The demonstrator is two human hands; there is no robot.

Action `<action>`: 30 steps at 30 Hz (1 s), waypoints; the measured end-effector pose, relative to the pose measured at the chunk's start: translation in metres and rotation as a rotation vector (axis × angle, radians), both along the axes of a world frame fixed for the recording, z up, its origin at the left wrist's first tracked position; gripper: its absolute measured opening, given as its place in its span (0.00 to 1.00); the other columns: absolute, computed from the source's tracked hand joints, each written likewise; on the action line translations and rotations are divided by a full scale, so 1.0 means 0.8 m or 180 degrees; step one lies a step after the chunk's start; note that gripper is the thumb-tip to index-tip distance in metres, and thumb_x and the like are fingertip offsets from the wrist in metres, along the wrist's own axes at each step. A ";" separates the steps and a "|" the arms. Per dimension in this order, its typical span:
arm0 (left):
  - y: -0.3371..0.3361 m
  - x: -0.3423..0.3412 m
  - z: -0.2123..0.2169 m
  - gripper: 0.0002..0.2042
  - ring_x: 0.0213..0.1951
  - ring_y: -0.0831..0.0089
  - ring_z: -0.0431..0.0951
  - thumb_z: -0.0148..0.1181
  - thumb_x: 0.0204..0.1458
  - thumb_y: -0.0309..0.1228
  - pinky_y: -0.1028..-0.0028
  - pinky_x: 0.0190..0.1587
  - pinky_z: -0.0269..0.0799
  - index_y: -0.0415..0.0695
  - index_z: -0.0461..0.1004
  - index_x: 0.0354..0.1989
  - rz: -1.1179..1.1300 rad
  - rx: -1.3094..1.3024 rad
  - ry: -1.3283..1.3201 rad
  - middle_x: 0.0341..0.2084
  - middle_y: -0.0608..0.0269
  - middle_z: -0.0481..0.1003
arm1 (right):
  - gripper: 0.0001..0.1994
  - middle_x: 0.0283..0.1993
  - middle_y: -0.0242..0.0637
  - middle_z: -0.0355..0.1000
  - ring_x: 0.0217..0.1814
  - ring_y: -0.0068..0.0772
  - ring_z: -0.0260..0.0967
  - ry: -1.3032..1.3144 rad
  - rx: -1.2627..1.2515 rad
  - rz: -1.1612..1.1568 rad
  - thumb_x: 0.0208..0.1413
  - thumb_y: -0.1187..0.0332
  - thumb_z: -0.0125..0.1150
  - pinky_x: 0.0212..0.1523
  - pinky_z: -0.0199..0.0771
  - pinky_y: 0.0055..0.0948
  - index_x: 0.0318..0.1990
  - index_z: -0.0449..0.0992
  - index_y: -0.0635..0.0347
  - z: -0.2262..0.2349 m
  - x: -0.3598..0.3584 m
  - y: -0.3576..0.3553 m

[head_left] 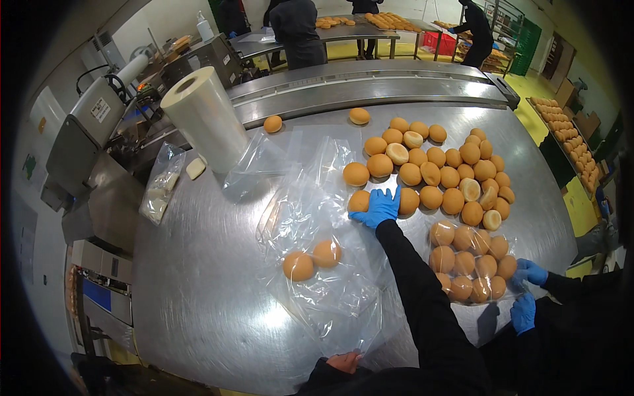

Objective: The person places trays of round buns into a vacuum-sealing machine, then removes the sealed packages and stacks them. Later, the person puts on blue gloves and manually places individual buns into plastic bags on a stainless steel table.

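My left hand, bare, pinches the near edge of a clear plastic bag that lies spread on the steel table. Two round golden buns sit side by side within the bag's area. Farther forward, my right hand, in a blue glove, is at the left edge of a large group of loose buns. Its thumb and fingers curve around a bun, and another bun is close to its fingers. A few buns in the group show pale undersides.
At the right, another person's blue-gloved hands touch a filled clear bag of buns. A large roll of clear film stands at the back left, near a packet. Beyond the steel table runs a conveyor; several people work behind it.
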State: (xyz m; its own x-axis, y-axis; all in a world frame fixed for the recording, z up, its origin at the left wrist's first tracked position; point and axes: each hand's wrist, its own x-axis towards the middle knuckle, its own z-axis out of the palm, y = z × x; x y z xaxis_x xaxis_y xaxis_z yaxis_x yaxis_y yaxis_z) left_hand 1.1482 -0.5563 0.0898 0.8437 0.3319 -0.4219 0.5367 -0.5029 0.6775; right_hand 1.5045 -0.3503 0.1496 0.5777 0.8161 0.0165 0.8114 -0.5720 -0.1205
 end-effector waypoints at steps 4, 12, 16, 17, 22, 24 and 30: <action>-0.003 -0.005 -0.014 0.14 0.28 0.50 0.71 0.35 0.53 0.41 0.56 0.29 0.65 0.46 0.62 0.39 0.0035 -0.0049 -0.0017 0.26 0.51 0.71 | 0.41 0.50 0.42 0.59 0.59 0.47 0.47 0.0047 0.0151 -0.0010 0.26 0.35 0.52 0.59 0.21 0.51 0.45 0.65 0.61 -0.001 0.000 0.001; -0.011 -0.007 -0.025 0.12 0.17 0.54 0.70 0.43 0.51 0.40 0.58 0.19 0.64 0.44 0.65 0.26 0.0309 0.0343 -0.0552 0.15 0.57 0.69 | 0.43 0.62 0.46 0.41 0.63 0.59 0.29 -0.0230 -0.0371 -0.0210 0.26 0.36 0.52 0.58 0.18 0.55 0.51 0.62 0.55 0.017 0.008 -0.013; -0.008 -0.003 -0.017 0.12 0.17 0.54 0.70 0.43 0.51 0.39 0.59 0.18 0.65 0.44 0.66 0.27 0.0276 0.0375 -0.0679 0.16 0.57 0.69 | 0.44 0.64 0.41 0.31 0.64 0.59 0.21 -0.0219 -0.0501 -0.0703 0.27 0.35 0.51 0.55 0.22 0.62 0.56 0.57 0.44 0.027 0.022 -0.034; -0.009 -0.006 -0.024 0.11 0.17 0.54 0.70 0.43 0.51 0.39 0.59 0.19 0.65 0.44 0.65 0.28 0.0209 0.0388 -0.0671 0.16 0.57 0.69 | 0.43 0.64 0.40 0.31 0.64 0.59 0.21 -0.0119 -0.0532 -0.0771 0.27 0.34 0.51 0.55 0.23 0.63 0.56 0.57 0.43 0.030 0.022 -0.035; -0.008 -0.008 -0.021 0.11 0.18 0.53 0.70 0.42 0.51 0.40 0.58 0.19 0.65 0.44 0.65 0.30 0.0293 0.0267 -0.0716 0.18 0.56 0.70 | 0.42 0.65 0.38 0.30 0.64 0.57 0.20 0.0205 -0.0540 -0.1046 0.27 0.32 0.50 0.53 0.26 0.66 0.55 0.59 0.41 0.044 0.016 -0.027; -0.009 -0.012 -0.033 0.12 0.18 0.53 0.70 0.42 0.52 0.40 0.57 0.20 0.65 0.44 0.65 0.30 0.0161 0.0346 -0.0553 0.18 0.55 0.70 | 0.42 0.65 0.38 0.31 0.65 0.56 0.21 0.0170 -0.0255 -0.1098 0.28 0.32 0.49 0.54 0.28 0.65 0.54 0.60 0.42 0.039 0.013 -0.023; 0.005 -0.001 0.010 0.14 0.30 0.49 0.70 0.35 0.53 0.40 0.57 0.32 0.65 0.44 0.63 0.37 0.0026 -0.0206 -0.0093 0.25 0.46 0.70 | 0.43 0.65 0.38 0.30 0.65 0.54 0.20 0.0150 -0.0509 -0.1105 0.31 0.31 0.43 0.57 0.31 0.58 0.57 0.54 0.43 0.030 0.016 -0.012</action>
State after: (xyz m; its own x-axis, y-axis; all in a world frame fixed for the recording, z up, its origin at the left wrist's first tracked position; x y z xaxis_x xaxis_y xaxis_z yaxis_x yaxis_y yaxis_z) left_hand 1.1471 -0.5524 0.0979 0.8533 0.3117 -0.4180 0.5202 -0.4531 0.7239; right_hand 1.5176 -0.3599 0.1737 0.8172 0.5619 -0.1283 0.5619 -0.8263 -0.0399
